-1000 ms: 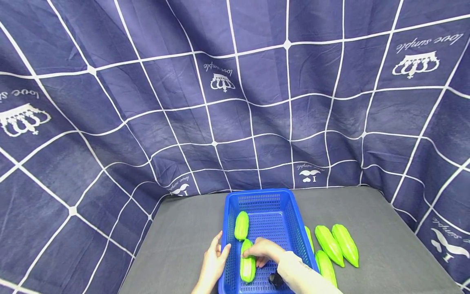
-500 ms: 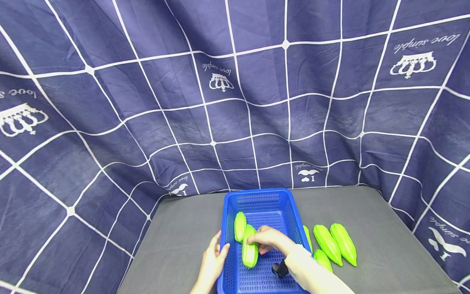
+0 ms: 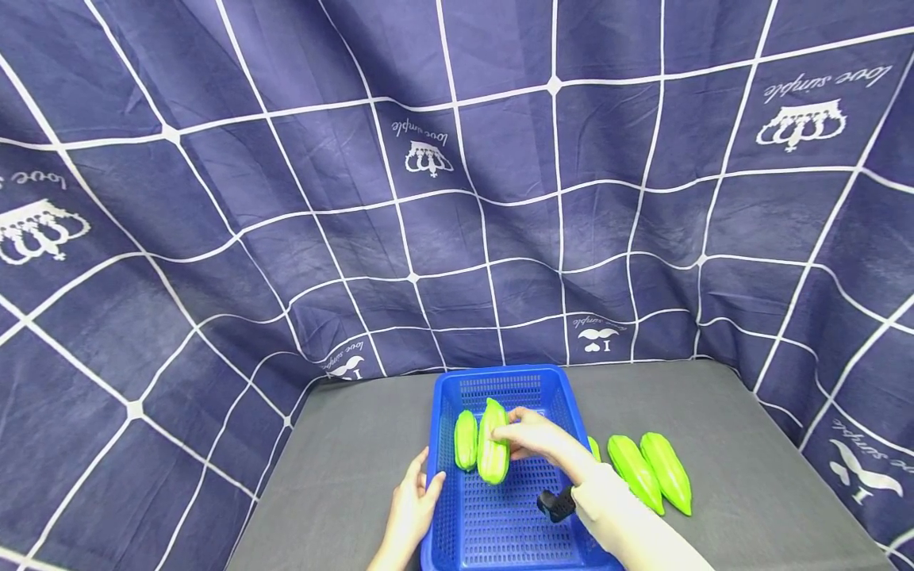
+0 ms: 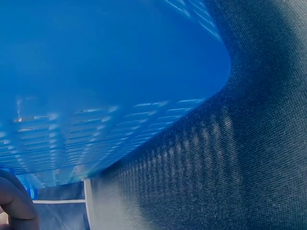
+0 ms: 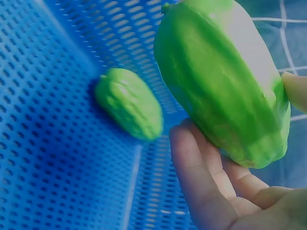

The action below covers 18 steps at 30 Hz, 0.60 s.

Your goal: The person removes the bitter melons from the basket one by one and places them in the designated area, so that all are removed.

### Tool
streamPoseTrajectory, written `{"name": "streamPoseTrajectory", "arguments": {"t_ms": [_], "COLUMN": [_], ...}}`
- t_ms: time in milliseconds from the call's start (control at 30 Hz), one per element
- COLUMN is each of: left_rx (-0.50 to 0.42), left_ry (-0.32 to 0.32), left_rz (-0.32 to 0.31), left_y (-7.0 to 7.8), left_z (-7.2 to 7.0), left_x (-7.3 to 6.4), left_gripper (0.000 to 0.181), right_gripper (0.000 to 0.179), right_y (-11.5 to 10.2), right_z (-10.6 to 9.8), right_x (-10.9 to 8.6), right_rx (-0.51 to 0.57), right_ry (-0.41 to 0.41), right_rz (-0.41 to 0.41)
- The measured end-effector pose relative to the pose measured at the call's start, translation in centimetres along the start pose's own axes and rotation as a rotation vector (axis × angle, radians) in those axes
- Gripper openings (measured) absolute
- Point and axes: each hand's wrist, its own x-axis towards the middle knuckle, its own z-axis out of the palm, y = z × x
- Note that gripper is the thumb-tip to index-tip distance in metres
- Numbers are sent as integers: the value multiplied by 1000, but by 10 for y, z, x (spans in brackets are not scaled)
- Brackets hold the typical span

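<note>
In the head view my right hand (image 3: 531, 436) holds a green ribbed fruit (image 3: 493, 454) over the blue plastic basket (image 3: 471, 377). The right wrist view shows this held fruit (image 5: 216, 81) up close, thumb on one side and fingers on the other, raised above the basket floor. A second green fruit (image 3: 466, 440), shorter and bumpy, lies along the basket's left wall, just left of the held one. My left hand (image 3: 414, 503) grips the basket's left rim, thumb at the edge. Only a curled finger (image 4: 17, 199) of it appears in the left wrist view.
To the basket's right, several more green fruits (image 3: 667, 473) lie on the grey tabletop (image 3: 750, 452), partly behind my right sleeve (image 3: 628, 515). A dark blue curtain (image 3: 514, 238) with white lines hangs behind and at the sides. A black camera mount (image 3: 555, 503) sits under my right wrist.
My right hand has carried the held fruit up and away from me, from the near left of the basket to beside the second fruit. My left hand has stayed at the rim.
</note>
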Motion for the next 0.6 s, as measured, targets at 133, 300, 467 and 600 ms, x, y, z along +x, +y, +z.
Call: {"name": "streamPoseTrajectory", "arguments": {"t_ms": [133,300,467,600], "left_rx": [4,2,-4,-11], "left_ry": [1,-4,-2,-13], "left_rz": [-1,3,9,9], "left_y": [0,0,-1,-1], "left_z": [0,0,0,-1], "left_x": [0,1,1,1], "left_gripper": [53,52,52,53], "right_gripper": [48,52,52,55], "right_y": [-9,-20,-25,-24], "right_z": [-12,-28,-49,-67], "right_x": [-6,-13,-24,-37], "right_rx": [54,58,64,58], "right_ry": [0,36,58,108], "right_rz": [-57,-140,-203,-206]}}
